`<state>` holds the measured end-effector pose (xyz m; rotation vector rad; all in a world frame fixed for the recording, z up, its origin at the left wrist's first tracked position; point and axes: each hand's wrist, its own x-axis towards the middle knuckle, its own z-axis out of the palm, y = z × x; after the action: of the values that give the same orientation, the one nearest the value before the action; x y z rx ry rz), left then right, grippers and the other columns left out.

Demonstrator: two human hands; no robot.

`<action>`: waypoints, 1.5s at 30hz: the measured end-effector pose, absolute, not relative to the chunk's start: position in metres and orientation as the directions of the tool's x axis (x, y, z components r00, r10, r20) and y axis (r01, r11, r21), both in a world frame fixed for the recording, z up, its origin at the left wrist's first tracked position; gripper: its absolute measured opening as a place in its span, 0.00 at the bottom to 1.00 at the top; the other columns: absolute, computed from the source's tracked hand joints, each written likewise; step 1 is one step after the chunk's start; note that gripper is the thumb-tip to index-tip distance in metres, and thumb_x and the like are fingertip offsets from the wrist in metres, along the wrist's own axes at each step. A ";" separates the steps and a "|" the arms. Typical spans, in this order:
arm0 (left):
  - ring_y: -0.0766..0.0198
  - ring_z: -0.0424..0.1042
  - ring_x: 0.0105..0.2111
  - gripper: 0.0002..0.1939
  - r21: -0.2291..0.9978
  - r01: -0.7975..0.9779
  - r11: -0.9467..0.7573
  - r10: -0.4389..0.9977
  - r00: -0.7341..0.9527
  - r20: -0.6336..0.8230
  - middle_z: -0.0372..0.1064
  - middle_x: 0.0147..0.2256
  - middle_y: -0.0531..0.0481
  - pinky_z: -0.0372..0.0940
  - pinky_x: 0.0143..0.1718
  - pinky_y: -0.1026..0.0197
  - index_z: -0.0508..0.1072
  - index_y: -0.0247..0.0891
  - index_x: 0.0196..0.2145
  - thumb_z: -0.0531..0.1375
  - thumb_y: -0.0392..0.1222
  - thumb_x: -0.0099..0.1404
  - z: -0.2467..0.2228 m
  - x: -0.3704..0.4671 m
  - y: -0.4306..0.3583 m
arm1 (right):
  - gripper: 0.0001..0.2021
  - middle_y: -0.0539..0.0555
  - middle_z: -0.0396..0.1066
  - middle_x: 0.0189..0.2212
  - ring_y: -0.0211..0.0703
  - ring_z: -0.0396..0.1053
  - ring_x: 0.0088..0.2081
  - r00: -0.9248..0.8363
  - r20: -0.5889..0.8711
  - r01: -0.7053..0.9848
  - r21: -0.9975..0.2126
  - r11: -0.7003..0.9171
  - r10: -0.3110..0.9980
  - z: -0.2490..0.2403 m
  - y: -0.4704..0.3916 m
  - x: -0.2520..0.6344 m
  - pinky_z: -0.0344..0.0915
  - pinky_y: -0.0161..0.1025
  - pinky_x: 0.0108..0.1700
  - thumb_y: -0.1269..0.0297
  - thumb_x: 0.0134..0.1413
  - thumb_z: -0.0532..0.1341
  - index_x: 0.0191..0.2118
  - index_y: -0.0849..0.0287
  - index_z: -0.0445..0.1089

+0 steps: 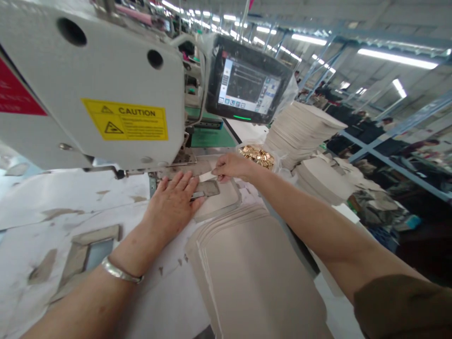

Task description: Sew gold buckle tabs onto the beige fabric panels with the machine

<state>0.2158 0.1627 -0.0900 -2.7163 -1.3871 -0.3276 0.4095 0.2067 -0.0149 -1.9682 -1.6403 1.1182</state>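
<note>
White strip point(206, 176): located at the centre of the frame, pinched between the thumb and fingertips of the worker's right hand point(226, 168). Orientation: the long axis runs from that pinch leftward and slightly down the frame, with the free end just beside the fingers of the left hand point(168, 209). The right hand is the nearer, being in contact; its fingers are closed on the strip's right end. The left hand lies palm down, its fingers extended and slightly apart, with the thumb set away toward the right, over the beige panel point(226, 196). Whether its palm bears fully on the panel cannot be told. Adjacent parts: machine head point(130, 77), upper left; beige stack point(261, 268), lower centre; gold-coloured pieces point(259, 157), right of the pinch.
</note>
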 end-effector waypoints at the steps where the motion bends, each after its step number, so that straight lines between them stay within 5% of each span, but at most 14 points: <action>1: 0.46 0.51 0.66 0.30 0.029 0.808 -0.589 0.792 0.569 0.223 0.52 0.66 0.40 0.48 0.64 0.40 0.59 0.33 0.64 0.46 0.53 0.72 -0.090 0.216 0.163 | 0.12 0.47 0.64 0.15 0.33 0.67 0.22 0.014 -0.399 0.547 -0.764 -0.341 0.917 -0.017 0.207 0.412 0.70 0.30 0.30 0.77 0.52 0.65 0.22 0.63 0.63; 5: 0.47 0.51 0.66 0.30 0.030 0.810 -0.586 0.795 0.567 0.215 0.52 0.66 0.41 0.48 0.64 0.41 0.59 0.34 0.64 0.45 0.53 0.72 -0.089 0.215 0.163 | 0.11 0.48 0.66 0.17 0.31 0.67 0.22 -0.030 -0.510 0.212 -0.844 -0.493 0.860 -0.027 0.208 0.422 0.73 0.31 0.32 0.82 0.55 0.62 0.24 0.65 0.64; 9: 0.47 0.50 0.66 0.30 0.044 0.815 -0.578 0.803 0.559 0.205 0.52 0.67 0.41 0.47 0.65 0.41 0.58 0.34 0.64 0.45 0.53 0.71 -0.089 0.215 0.163 | 0.10 0.48 0.68 0.19 0.31 0.68 0.22 -0.007 -0.532 0.115 -0.841 -0.528 0.847 -0.031 0.210 0.424 0.73 0.31 0.33 0.82 0.54 0.62 0.26 0.65 0.65; 28: 0.47 0.51 0.66 0.30 0.030 0.811 -0.584 0.796 0.564 0.221 0.51 0.67 0.41 0.49 0.64 0.41 0.59 0.34 0.64 0.45 0.53 0.71 -0.090 0.216 0.164 | 0.10 0.49 0.68 0.17 0.33 0.71 0.23 0.052 -0.566 0.144 -0.811 -0.567 0.823 -0.037 0.211 0.422 0.75 0.33 0.37 0.84 0.56 0.57 0.27 0.66 0.65; 45: 0.46 0.52 0.66 0.30 0.027 0.810 -0.586 0.794 0.566 0.223 0.52 0.66 0.40 0.49 0.64 0.40 0.60 0.33 0.64 0.46 0.53 0.71 -0.088 0.216 0.163 | 0.11 0.45 0.65 0.13 0.31 0.65 0.16 0.140 -0.436 0.393 -0.799 -0.454 0.889 -0.041 0.212 0.416 0.70 0.28 0.23 0.82 0.47 0.67 0.25 0.64 0.65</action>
<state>0.2159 0.1632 -0.0880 -2.7102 -1.3903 -0.3254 0.4160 0.2116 -0.0409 -1.9178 -1.2252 1.2853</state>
